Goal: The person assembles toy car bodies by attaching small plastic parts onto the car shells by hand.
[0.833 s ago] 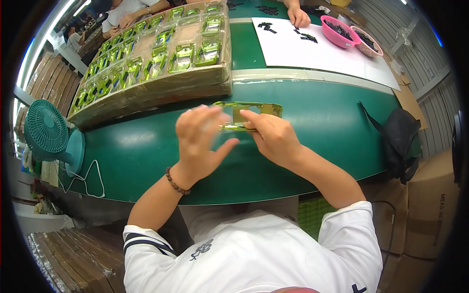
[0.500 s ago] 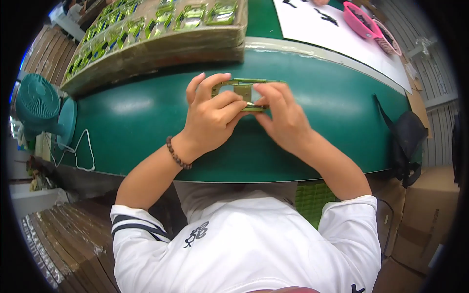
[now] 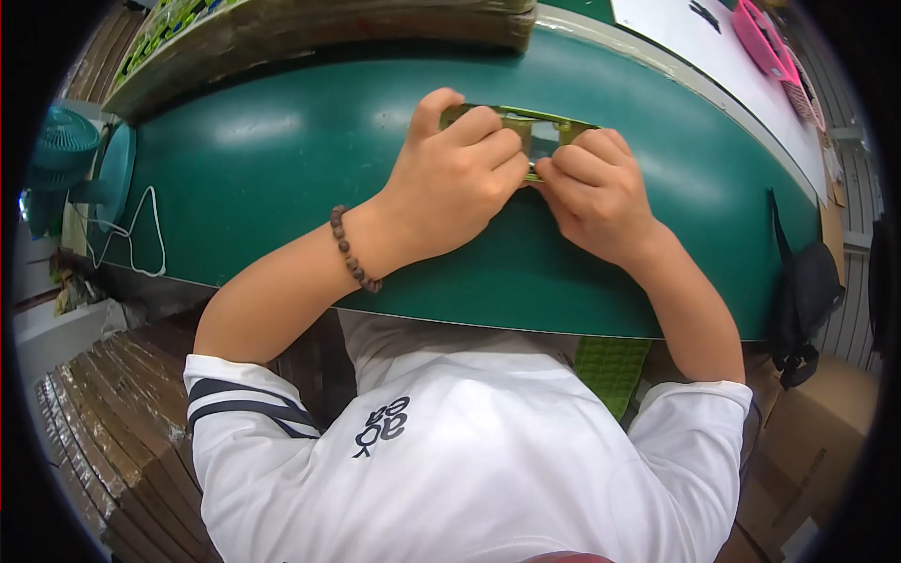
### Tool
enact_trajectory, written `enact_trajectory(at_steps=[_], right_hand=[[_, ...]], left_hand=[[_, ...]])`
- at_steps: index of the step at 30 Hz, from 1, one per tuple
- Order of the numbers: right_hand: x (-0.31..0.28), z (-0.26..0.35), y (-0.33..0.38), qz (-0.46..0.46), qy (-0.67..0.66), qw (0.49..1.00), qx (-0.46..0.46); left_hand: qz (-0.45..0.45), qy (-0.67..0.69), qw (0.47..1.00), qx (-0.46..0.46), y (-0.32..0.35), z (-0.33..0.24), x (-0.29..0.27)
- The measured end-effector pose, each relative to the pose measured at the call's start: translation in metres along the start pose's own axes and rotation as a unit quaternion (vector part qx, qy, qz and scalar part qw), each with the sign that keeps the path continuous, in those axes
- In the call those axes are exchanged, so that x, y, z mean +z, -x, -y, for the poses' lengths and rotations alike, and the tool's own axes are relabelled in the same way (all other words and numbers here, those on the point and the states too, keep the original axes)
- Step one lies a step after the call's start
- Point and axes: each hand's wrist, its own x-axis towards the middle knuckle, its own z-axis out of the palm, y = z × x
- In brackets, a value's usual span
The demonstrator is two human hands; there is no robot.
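Between my two hands is a green, frame-like plastic part [image 3: 546, 137] with a gap in its middle. My left hand [image 3: 460, 174] is closed on its left end, fingers bent over the top. At the other end my right hand [image 3: 601, 188] grips it, thumb and fingertips pinching near the lower edge. Both hands hide much of the part, so I cannot make out its details. It is held above the green tabletop [image 3: 310, 178].
A shallow cardboard box [image 3: 328, 39] of green parts stands at the far left. Pink baskets [image 3: 765, 39] sit on a white board [image 3: 694, 47] at the far right. A teal fan [image 3: 70, 141] is on the left, a black bag [image 3: 809, 281] at the right edge.
The view has shifted, so the box and baskets sit higher. My right fingers have curled in tighter round the right end of the green part, which now tilts down to the right.
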Motion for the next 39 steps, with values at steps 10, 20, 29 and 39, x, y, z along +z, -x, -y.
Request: enact_trajectory(at_steps=[10, 20, 29, 39], right_hand=[[0.000, -0.002, 0.005, -0.003, -0.042, 0.998, -0.040], [-0.020, 0.014, -0.004, -0.220, -0.224, 0.942, 0.119], [-0.019, 0.022, -0.004, 0.016, -0.450, 0.808, 0.381], [-0.021, -0.009, -0.009, -0.168, -0.068, 0.982, -0.051]], left_hand=[[-0.022, 0.132, 0.987, 0.087, -0.008, 0.013, 0.002], [-0.240, -0.064, 0.968, 0.046, -0.007, 0.018, -0.011], [-0.280, 0.038, 0.956, 0.082, -0.012, 0.015, -0.013], [0.124, 0.870, 0.388, -0.279, -0.005, 0.018, -0.014]])
